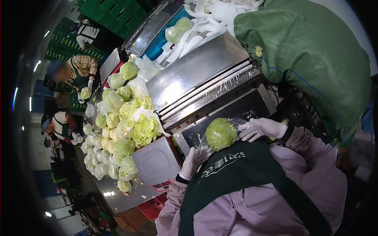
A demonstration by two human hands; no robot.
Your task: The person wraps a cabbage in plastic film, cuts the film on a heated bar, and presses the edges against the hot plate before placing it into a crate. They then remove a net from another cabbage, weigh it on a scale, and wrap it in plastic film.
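Note:
A round green cabbage [221, 134] lies on clear plastic film over the dark plate of a wrapping machine [201, 72], close to my apron. My left hand [194, 160], in a white glove, is at the cabbage's lower left, its fingers closed on the film. On the right side of the cabbage, my right hand [262, 129], also gloved in white, has its fingers bent round the film's other edge. Film spans from both hands to the cabbage. The roll of film [220, 88] sits in the machine just beyond.
Left of the machine, cabbages [114, 137], many in net sleeves, are heaped on a metal table [118, 200] beside a scale [155, 160]. A large green sack [311, 59] stands at the right. White foam nets [214, 19] lie behind. Co-workers [80, 70] stand at the far left.

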